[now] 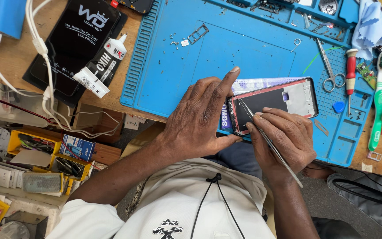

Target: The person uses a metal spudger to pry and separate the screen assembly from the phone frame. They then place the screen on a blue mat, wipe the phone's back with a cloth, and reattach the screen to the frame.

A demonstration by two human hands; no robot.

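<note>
A phone frame (pixel 284 99) with a red-edged border and its dark and pale inside exposed lies on the blue work mat (pixel 226 48) near the front edge. My left hand (pixel 200 117) grips the frame's left end, index finger stretched up. My right hand (pixel 286 139) holds thin metal tweezers (pixel 268 141), whose tip touches the dark inside near the frame's left end.
Scissors (pixel 330 68), a red-handled screwdriver (pixel 351 73), a green toothbrush (pixel 376 110) and a blue cloth (pixel 370 26) sit at the right. A SIM tray (pixel 198 34) and tiny screws lie on the mat. A glue tube (pixel 105 64), a black screen package (pixel 76 42) and white cables (pixel 45 66) lie left.
</note>
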